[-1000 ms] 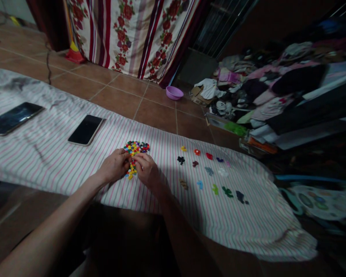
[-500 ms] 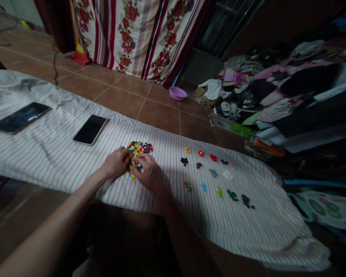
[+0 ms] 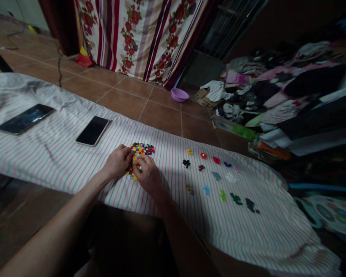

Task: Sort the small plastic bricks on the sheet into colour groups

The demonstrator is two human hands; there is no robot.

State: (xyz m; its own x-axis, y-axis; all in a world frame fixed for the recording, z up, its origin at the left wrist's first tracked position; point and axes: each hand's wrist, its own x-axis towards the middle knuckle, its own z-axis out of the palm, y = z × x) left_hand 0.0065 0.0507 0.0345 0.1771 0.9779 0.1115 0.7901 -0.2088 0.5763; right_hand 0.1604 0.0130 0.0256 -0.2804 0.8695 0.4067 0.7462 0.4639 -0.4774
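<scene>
A pile of small multicoloured pieces (image 3: pixel 143 148) lies on the striped cloth, partly covered by both my hands. My left hand (image 3: pixel 119 161) rests at the pile's left side, its fingers curled together against the pieces. From the right, my right hand (image 3: pixel 150 175) reaches over the pile with thumb and fingers drawn together. Whatever is between the fingertips of either hand is too small to make out. To the right lie little groups sorted by colour, among them yellow pieces (image 3: pixel 188 151), black pieces (image 3: pixel 186 164), tan pieces (image 3: pixel 189 188) and dark green pieces (image 3: pixel 235 198).
The striped cloth (image 3: pixel 167 142) covers a long narrow table. A phone (image 3: pixel 92 131) and a larger dark tablet-like device (image 3: pixel 25 119) lie on its left part. Beyond, on the tiled floor, are a purple basin (image 3: pixel 180 95) and heaped clothes (image 3: pixel 256 84).
The whole view has shifted slightly, so things appear a little further right and lower. Both hands stay at the pile, with small movements of the right fingers.
</scene>
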